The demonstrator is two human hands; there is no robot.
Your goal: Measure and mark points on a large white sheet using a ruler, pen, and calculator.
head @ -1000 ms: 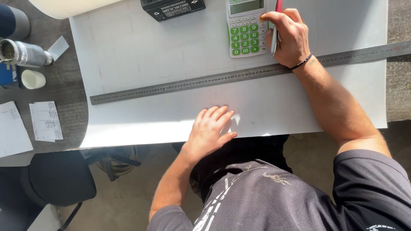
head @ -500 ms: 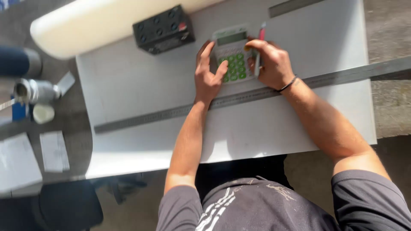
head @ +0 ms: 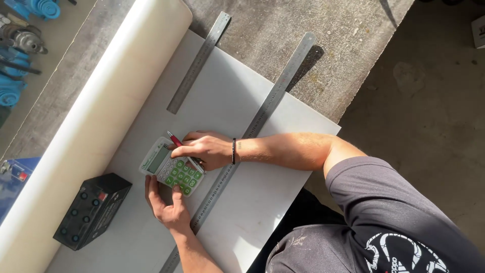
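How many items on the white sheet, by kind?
Steel rulers: 2 (long ruler, short ruler)
Calculator: 1, with both hands on it
Red pen: 1, in the right hand
Black battery: 1
Total: 5

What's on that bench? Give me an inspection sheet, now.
Surface: grey bench under a white sheet.
Things in hand: calculator, red pen.
Clutter: long ruler, short ruler, white roll, black battery.
Hands: left hand grips the calculator; right hand holds the pen over its keys.
Cables: nothing seen.
Surroundings: blue parts, concrete floor.
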